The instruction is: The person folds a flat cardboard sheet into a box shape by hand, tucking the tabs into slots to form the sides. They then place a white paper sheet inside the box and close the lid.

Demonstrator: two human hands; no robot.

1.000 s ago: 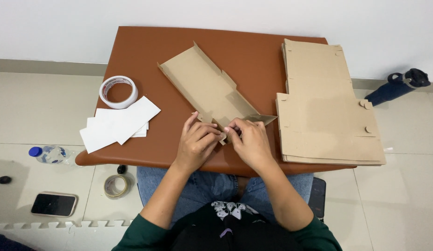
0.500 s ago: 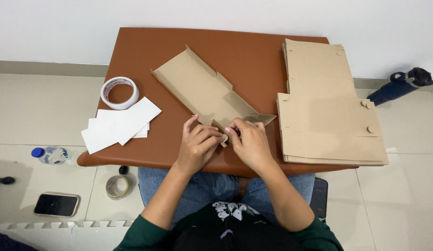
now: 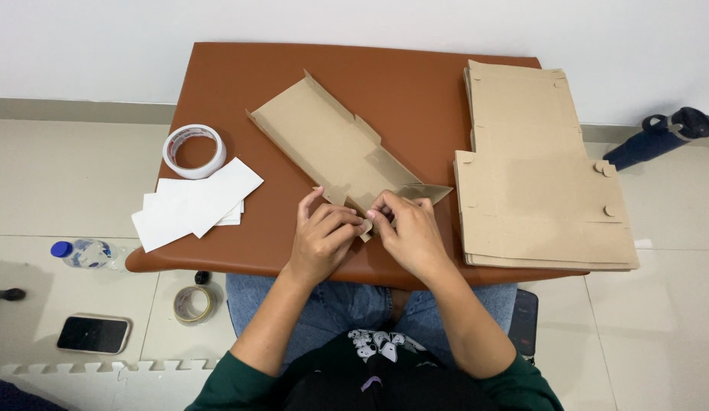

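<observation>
- Box blank (image 3: 335, 148): half-folded cardboard, near end at the table's front edge, mid-width, under both hands.
- Left hand (image 3: 322, 240): fingers curled, pinching the blank's near tip from the left; thumb and forefinger closed on a small flap.
- Right hand (image 3: 409, 232): fingers bent, closed on the same tip from the right; fingertips of both hands almost touching over the flap.
- Key relation: the blank's long axis runs diagonally, from the near tip at the hands away toward the table's far-left corner. Both hands sit at the near end, equally close; the rest of the blank lies ahead and to the left of them.
- A side flap (image 3: 419, 192) juts right from the blank just beyond the right hand, slightly raised.
- Side walls along the blank's long edges stand partly upright; the far end is free, touching nothing.
- Table (image 3: 415, 84): brown top.
- White paper slips (image 3: 194, 202): fanned at the left edge, well apart from the left hand.
- Tape roll (image 3: 193, 150): just beyond the slips, near the left edge.
- Stack of flat blanks (image 3: 533, 175): along the right edge, near the right hand, not touching it.
</observation>
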